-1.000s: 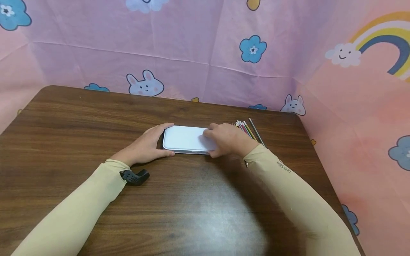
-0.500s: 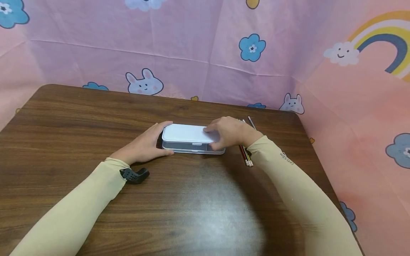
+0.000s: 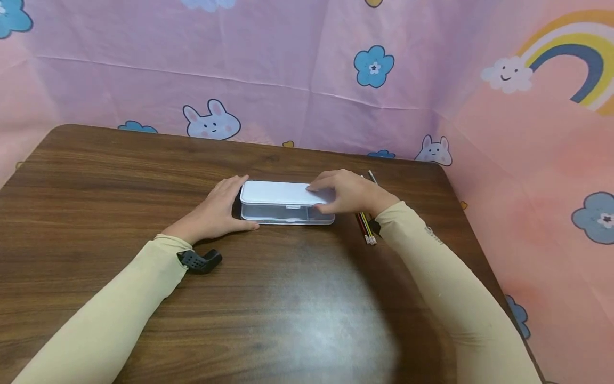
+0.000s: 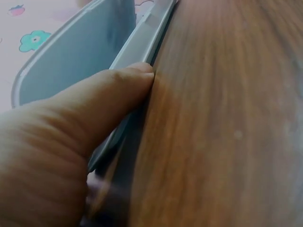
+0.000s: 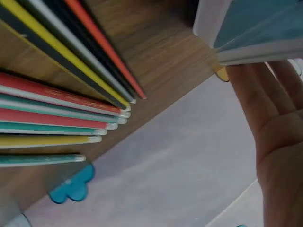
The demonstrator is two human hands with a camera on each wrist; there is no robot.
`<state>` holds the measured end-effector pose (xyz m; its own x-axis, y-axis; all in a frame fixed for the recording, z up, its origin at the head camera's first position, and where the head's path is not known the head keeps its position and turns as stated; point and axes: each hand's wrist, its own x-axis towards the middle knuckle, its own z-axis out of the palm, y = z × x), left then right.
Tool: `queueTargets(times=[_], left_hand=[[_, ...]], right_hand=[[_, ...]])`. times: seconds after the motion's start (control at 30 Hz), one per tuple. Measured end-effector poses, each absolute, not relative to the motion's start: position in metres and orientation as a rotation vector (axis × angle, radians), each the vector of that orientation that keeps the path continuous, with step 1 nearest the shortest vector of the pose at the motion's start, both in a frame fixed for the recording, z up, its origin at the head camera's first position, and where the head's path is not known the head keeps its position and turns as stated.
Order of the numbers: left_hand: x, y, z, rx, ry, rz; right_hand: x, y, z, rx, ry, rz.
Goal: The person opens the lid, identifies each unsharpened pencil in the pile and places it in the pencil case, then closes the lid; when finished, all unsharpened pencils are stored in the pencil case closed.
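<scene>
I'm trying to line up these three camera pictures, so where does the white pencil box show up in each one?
Head: the pencil box lies mid-table, between both hands.
Left wrist: its lid and end fill the upper left, with the left hand's thumb against it.
Right wrist: one corner shows at top right, above the right hand's palm.
Shared landmark: the brown wooden table.

Bright even light, tabletop (image 3: 316,330) glare, blurry wrist views.

Beige sleeves (image 3: 446,288) (black wrist strap (image 3: 198,261))
</scene>
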<state>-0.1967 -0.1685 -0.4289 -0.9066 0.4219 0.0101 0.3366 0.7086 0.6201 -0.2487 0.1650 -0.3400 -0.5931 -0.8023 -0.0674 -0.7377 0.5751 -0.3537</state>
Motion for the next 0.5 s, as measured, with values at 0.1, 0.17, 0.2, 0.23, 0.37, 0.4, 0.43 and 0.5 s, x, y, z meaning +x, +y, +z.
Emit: queueTargets(times=[0.1, 0.17, 0.2, 0.23, 0.37, 0.4, 0.43, 0.5], left_hand=[[-0.197, -0.169, -0.428, 0.602, 2.799, 0.958], [-0.197, -0.169, -0.427, 0.598, 2.808, 0.957], [-0.197, -0.170, -0.428, 0.593, 2.813, 0.958], [-0.197, -0.170, -0.428, 0.587, 2.817, 0.959], [-0.197, -0.171, -0.429, 0.587, 2.825, 0.976], [-0.196, -0.171, -0.429, 0.590, 2.822, 0.983], [-0.196, -0.170, -0.429, 0.590, 2.818, 0.986], [-0.195, -0.170, -0.430, 0.589, 2.817, 0.987]], right_hand=[[-0.252, 0.171, -0.341, -1.251, 2.578, -0.551], [-0.254, 0.174, -0.342, -1.237, 2.575, -0.605], [-0.255, 0.175, -0.342, -1.233, 2.575, -0.626], [-0.255, 0.176, -0.342, -1.234, 2.576, -0.645], [-0.255, 0.179, -0.342, -1.228, 2.579, -0.721], [-0.256, 0.180, -0.343, -1.218, 2.580, -0.745], [-0.255, 0.181, -0.343, -1.206, 2.582, -0.770], [-0.255, 0.183, -0.343, -1.171, 2.594, -0.819]])
